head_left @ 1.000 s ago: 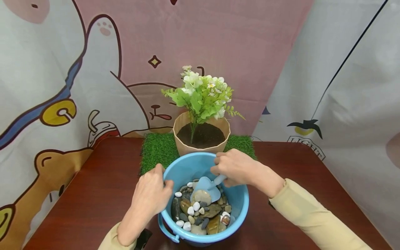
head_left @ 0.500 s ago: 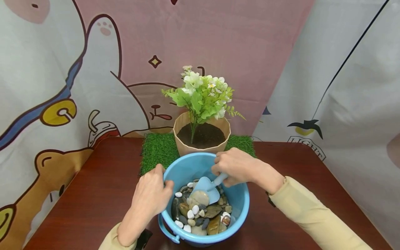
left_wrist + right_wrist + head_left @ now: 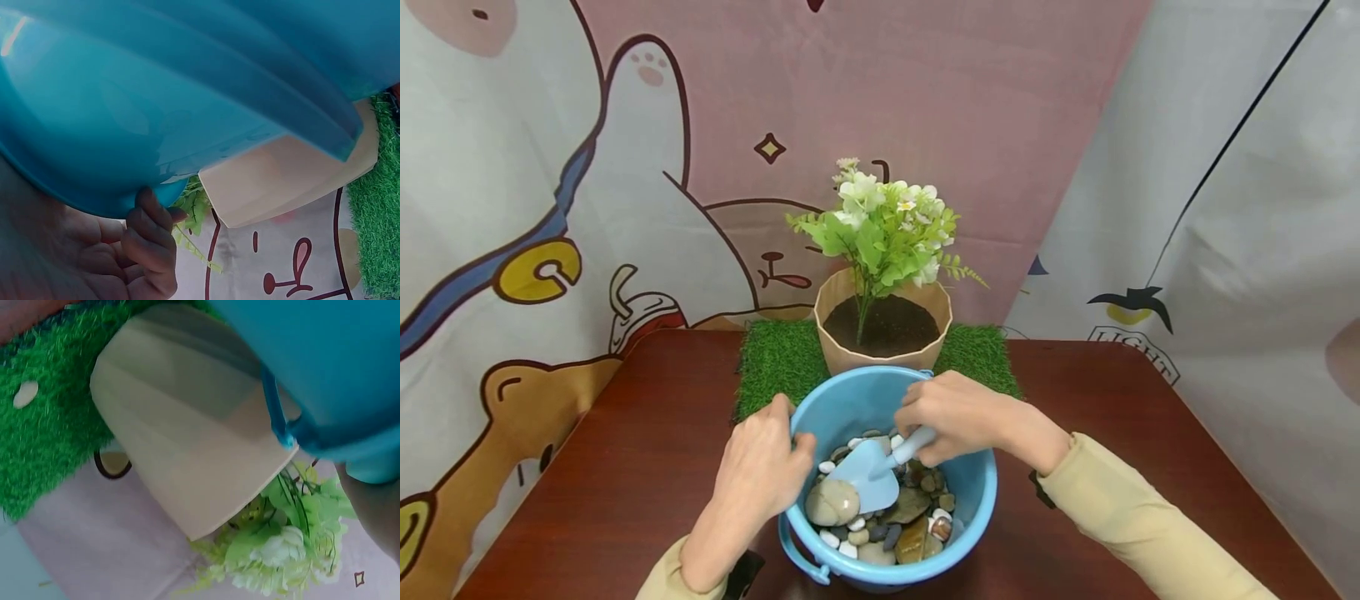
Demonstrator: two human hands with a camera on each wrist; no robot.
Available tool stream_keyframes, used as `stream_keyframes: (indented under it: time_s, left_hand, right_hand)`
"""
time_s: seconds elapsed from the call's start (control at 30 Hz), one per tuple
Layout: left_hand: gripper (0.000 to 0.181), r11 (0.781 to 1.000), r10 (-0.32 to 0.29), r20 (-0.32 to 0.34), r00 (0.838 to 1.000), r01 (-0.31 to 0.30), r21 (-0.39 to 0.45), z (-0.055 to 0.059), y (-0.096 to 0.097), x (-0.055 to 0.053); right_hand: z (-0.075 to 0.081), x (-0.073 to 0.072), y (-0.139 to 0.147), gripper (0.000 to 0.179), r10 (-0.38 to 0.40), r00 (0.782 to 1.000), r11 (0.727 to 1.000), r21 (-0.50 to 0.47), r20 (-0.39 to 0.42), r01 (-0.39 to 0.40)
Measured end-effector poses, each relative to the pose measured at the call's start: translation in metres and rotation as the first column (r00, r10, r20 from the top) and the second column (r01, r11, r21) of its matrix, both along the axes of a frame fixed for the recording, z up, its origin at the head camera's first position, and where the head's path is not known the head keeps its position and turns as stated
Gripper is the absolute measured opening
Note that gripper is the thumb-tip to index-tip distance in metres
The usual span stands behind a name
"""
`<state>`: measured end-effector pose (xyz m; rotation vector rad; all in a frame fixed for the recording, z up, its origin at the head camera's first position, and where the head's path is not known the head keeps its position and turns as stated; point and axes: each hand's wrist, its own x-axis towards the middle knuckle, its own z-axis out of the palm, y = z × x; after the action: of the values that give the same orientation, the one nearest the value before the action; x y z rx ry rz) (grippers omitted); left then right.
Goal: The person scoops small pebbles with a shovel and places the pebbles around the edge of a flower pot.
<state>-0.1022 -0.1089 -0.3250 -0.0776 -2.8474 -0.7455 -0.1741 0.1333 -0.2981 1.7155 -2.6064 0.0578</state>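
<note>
Right hand (image 3: 955,417): fingers curled and clamped around the handle of a light-blue scoop (image 3: 861,473); the thumb's exact placement could not be made out. In the right wrist view the grip was hidden behind the bucket wall. Left hand (image 3: 763,458): fingers bent at the left rim of the blue bucket (image 3: 850,398), thumb over the inner side, gripping it; the left wrist view showed the fingertips curled against the edge.

The scoop was inside the bucket, handle slanting up to the right hand, blade pointing toward the bucket's left wall. A large pale stone (image 3: 833,502) overlapped the blade's front edge; whether the blade bore its weight could not be told. Smaller stones (image 3: 913,540), white, grey and brown, covered the bottom. The bucket's bail (image 3: 801,552) hung down outside, at the near left.

Just beyond the bucket stood a beige faceted pot (image 3: 880,361) containing dark soil (image 3: 913,323) and an upright plant (image 3: 876,237) with white flowers. The pot stood on a green grass mat (image 3: 782,367), which lay on a reddish-brown table (image 3: 655,467). A printed cloth (image 3: 1000,125) hung behind.
</note>
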Motion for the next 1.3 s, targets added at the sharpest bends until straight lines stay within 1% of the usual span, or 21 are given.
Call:
stream_keyframes:
  time_s: [0.13, 0.23, 0.3, 0.43, 0.57, 0.73, 1.0, 1.13, 1.3]
  left_hand:
    - [0.013, 1.0, 0.002, 0.011, 1.0, -0.002, 0.003, 0.0, 0.0, 0.0]
    - [0.013, 1.0, 0.011, 0.007, 1.0, -0.012, 0.01, -0.001, 0.0, 0.001]
    - [0.014, 0.999, 0.028, -0.004, 1.0, -0.028, 0.018, -0.002, 0.0, 0.001]
    - [0.023, 0.996, 0.075, -0.048, 0.996, -0.072, 0.047, -0.004, 0.002, 0.002]
    - [0.027, 0.993, 0.099, -0.069, 0.993, -0.095, 0.065, -0.004, 0.003, 0.003]
    - [0.023, 0.994, 0.092, -0.071, 0.993, -0.087, 0.07, -0.004, 0.004, 0.004]
    - [0.021, 0.996, 0.077, -0.096, 0.992, -0.072, 0.061, -0.006, 0.004, 0.003]
    - [0.02, 0.996, 0.075, -0.102, 0.992, -0.07, 0.048, -0.006, 0.004, 0.003]
    - [0.02, 0.997, 0.071, -0.111, 0.991, -0.067, 0.039, -0.006, 0.004, 0.003]
  right_hand:
    - [-0.004, 0.003, -0.005, 0.013, -0.006, 0.999, 1.0, 0.005, 0.035, 0.006]
    - [-0.005, 0.004, -0.006, 0.015, -0.016, 0.998, 1.0, -0.004, 0.053, 0.016]
    - [-0.003, 0.005, -0.004, 0.015, -0.025, 0.998, 0.999, -0.021, 0.065, 0.026]
    - [0.003, 0.005, 0.004, 0.015, -0.047, 0.996, 0.996, -0.066, 0.08, 0.053]
    - [0.009, 0.004, 0.013, 0.015, -0.082, 0.993, 0.992, -0.086, 0.082, 0.089]
    - [0.017, 0.002, 0.027, 0.015, -0.112, 0.991, 0.985, -0.122, 0.079, 0.121]
    - [0.029, -0.005, 0.051, 0.014, -0.192, 0.98, 0.968, -0.155, 0.058, 0.199]
    - [0.035, -0.011, 0.061, 0.014, -0.244, 0.969, 0.955, -0.162, 0.049, 0.249]
    - [0.042, -0.018, 0.071, 0.016, -0.303, 0.953, 0.936, -0.181, 0.018, 0.301]
